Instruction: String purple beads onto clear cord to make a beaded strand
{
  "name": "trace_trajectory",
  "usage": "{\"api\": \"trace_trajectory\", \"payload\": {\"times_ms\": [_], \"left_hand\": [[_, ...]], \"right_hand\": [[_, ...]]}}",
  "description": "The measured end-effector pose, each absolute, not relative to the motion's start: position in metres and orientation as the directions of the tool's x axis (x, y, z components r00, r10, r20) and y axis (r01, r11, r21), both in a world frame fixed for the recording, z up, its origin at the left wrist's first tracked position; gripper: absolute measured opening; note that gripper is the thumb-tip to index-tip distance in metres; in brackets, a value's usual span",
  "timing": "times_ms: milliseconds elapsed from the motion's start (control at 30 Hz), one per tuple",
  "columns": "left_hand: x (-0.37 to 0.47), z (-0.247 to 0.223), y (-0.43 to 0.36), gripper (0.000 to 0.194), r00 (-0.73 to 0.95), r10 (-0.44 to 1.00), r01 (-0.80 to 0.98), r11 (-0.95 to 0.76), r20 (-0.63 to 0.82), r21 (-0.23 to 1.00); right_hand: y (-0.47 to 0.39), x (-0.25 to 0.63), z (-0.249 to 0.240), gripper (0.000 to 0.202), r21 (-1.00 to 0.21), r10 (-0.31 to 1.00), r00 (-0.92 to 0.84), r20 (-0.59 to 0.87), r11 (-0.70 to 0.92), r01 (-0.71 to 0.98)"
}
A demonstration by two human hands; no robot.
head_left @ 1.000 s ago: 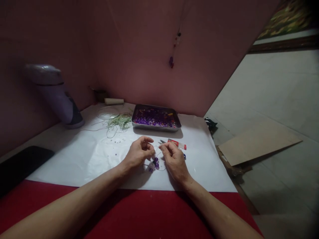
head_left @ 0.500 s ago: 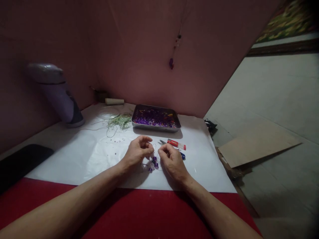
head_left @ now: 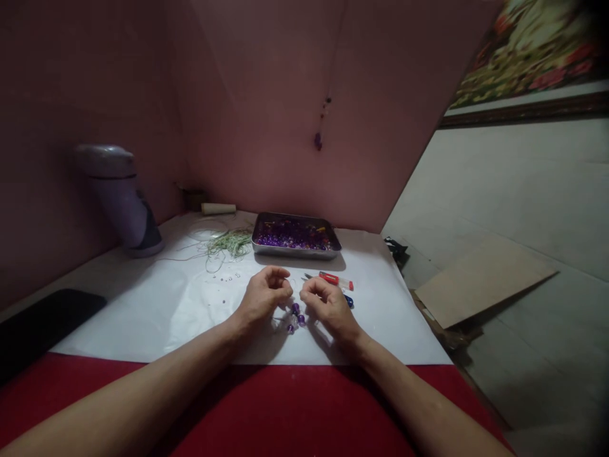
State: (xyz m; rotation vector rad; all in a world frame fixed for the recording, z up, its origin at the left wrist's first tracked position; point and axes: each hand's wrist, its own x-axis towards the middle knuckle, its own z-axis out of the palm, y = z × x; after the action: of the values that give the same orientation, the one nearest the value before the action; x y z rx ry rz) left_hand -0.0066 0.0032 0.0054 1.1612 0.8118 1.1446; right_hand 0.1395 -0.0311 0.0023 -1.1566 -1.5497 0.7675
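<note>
My left hand [head_left: 266, 296] is pinched, thumb against forefinger, on a thin thread that barely shows. Close beside it, my right hand [head_left: 329, 307] pinches the same fine thread, fingertips a short gap away. Just below the fingertips hangs or lies a small cluster of purple and clear beads [head_left: 297, 317]; I cannot tell whether it touches the paper. Past my right hand are a red lighter [head_left: 336, 280] and the tips of small scissors [head_left: 307, 277], whose blue handle [head_left: 349, 301] is partly hidden by the hand.
A metal tray [head_left: 297, 252] of purple beads stands at the back. Left of it lie tangled green thread [head_left: 229, 244] and a pale roll [head_left: 218, 208]. A purple bottle [head_left: 124, 206] and a dark flat object [head_left: 52, 327] are at left. A beaded strand [head_left: 318, 141] hangs on the wall.
The camera view has tilted up slightly, so the table things sit a little lower. Both hands keep their pinch and stay close together above the beads.
</note>
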Motion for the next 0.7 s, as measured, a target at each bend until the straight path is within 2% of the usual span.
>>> {"api": "trace_trajectory", "payload": {"times_ms": [167, 233, 467, 700], "left_hand": [[-0.006, 0.004, 0.002, 0.034, 0.260, 0.962, -0.239, -0.013, 0.077, 0.971], [-0.005, 0.005, 0.001, 0.034, 0.254, 0.964, -0.237, -0.019, 0.081, 0.971], [-0.004, 0.004, 0.001, 0.031, 0.243, 0.967, -0.231, -0.021, 0.079, 0.973], [-0.006, 0.002, 0.002, 0.033, 0.252, 0.963, -0.229, -0.037, 0.096, 0.973]], "right_hand": [[-0.036, 0.133, 0.007, 0.015, -0.966, 0.966, -0.033, 0.256, 0.254, -0.044], [-0.038, 0.131, 0.008, 0.012, -0.969, 0.975, -0.034, 0.221, 0.215, -0.125], [-0.039, 0.133, 0.005, 0.018, -0.981, 0.987, 0.001, 0.159, 0.158, -0.109], [-0.042, 0.130, 0.008, 0.013, -0.986, 0.982, 0.112, 0.153, 0.158, -0.043]]}}
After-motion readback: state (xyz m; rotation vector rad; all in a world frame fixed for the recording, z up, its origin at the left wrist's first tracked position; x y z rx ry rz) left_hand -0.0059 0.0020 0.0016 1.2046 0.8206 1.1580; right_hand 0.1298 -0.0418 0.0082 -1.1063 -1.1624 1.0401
